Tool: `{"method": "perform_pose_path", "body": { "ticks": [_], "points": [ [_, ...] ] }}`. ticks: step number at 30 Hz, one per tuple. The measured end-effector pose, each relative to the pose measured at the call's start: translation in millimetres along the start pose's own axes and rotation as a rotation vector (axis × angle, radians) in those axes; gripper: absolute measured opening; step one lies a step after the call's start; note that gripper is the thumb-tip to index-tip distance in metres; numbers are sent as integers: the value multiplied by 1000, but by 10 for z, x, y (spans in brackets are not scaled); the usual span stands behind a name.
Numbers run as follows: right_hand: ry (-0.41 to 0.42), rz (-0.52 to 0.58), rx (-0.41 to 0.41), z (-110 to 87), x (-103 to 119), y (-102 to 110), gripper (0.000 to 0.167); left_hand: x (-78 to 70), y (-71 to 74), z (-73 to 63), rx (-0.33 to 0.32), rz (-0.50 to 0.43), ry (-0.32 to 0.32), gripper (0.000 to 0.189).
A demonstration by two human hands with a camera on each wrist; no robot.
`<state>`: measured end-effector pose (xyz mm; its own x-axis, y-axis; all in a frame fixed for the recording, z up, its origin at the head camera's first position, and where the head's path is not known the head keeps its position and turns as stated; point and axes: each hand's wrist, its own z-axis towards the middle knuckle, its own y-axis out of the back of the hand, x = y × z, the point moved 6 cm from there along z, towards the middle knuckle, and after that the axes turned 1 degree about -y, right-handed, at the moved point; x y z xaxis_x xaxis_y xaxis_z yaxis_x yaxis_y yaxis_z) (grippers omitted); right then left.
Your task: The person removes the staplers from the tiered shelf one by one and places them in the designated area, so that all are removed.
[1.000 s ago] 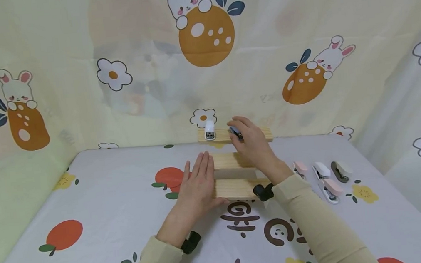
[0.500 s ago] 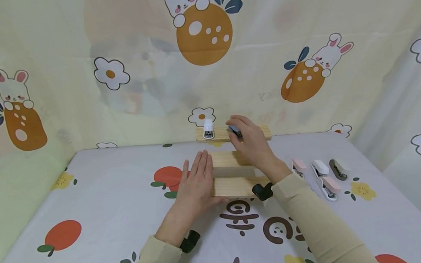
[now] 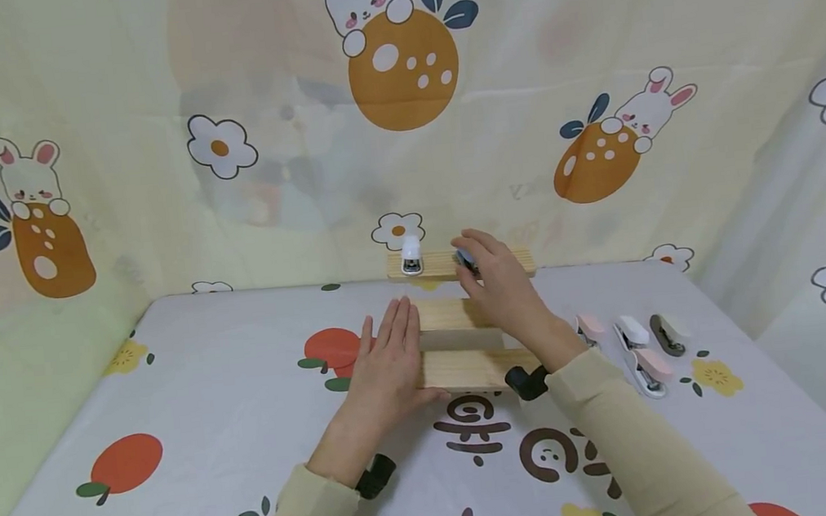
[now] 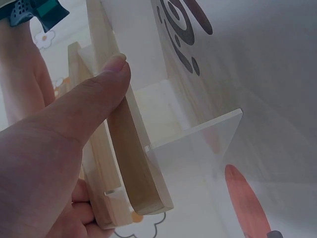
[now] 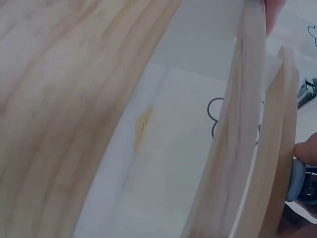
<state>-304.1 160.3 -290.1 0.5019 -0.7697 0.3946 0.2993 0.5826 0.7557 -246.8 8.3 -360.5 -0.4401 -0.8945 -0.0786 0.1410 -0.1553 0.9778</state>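
Observation:
A three-tier rack of pale wooden planks on clear supports stands at the middle of the table; its front plank (image 3: 467, 370), middle plank (image 3: 447, 315) and top plank (image 3: 436, 264) rise towards the back. My left hand (image 3: 386, 367) rests along the rack's left end, fingers straight; its thumb (image 4: 101, 87) lies against the front plank. At the top plank, my right hand (image 3: 502, 287) pinches a small blue-grey stapler (image 3: 466, 260) between thumb and fingers, partly hidden by them. A white mini stapler (image 3: 411, 256) stands upright on the same plank, to its left.
Several more staplers lie right of the rack: a white one (image 3: 633, 332), a dark grey one (image 3: 668, 335), a pink one (image 3: 651, 368) and another pink one (image 3: 589, 327) partly behind my right arm. A printed curtain (image 3: 290, 203) hangs behind the table (image 3: 196, 392).
My right hand has shifted slightly to the right along the top plank with the blue-grey stapler. The left hand has stayed against the rack.

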Motion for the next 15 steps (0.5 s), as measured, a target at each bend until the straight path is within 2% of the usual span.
{"method": "perform_pose_path", "body": {
  "ticks": [4, 11, 15],
  "points": [
    [-5, -9, 13, -28, -18, 67, 46, -4, 12, -3, -11, 2, -3, 130],
    [78, -34, -26, -69, -21, 189, 38, -19, 25, -9, -37, 13, -15, 129],
    [90, -39, -41, -96, -34, 226, 38, -20, 23, -14, -29, 9, -12, 129]
  ]
}}
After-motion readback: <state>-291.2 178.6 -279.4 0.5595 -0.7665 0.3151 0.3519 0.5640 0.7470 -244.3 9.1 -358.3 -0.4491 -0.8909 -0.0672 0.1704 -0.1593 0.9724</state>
